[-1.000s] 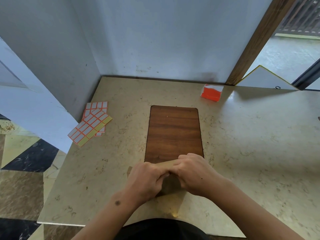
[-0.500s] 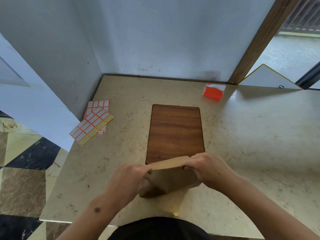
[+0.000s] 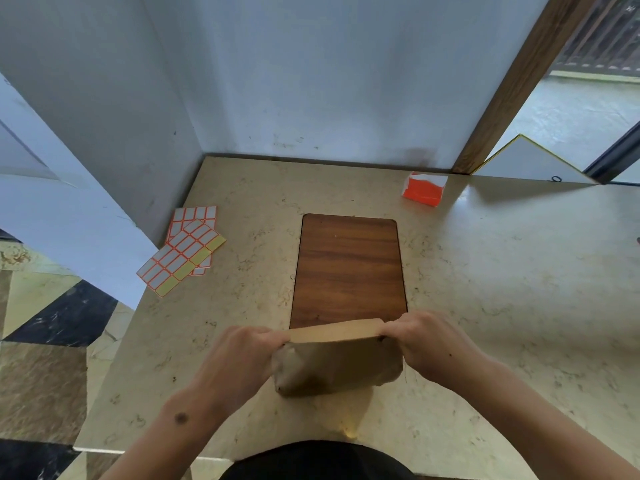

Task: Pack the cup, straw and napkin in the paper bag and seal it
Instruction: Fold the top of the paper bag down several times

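A brown paper bag stands on the marble counter near its front edge, its top folded over into a flat strip. My left hand pinches the left end of that fold and my right hand pinches the right end. The bag bulges below the fold. Cup, straw and napkin are not visible; the bag's inside is hidden.
A wooden board lies just behind the bag. Sheets of orange-edged sticker labels lie at the counter's left side by the wall. An orange and white packet sits at the back right. The counter's front edge is close to me.
My hands have slid apart from the middle of the fold to its two ends, flattening the folded top. The bag has stayed in place.
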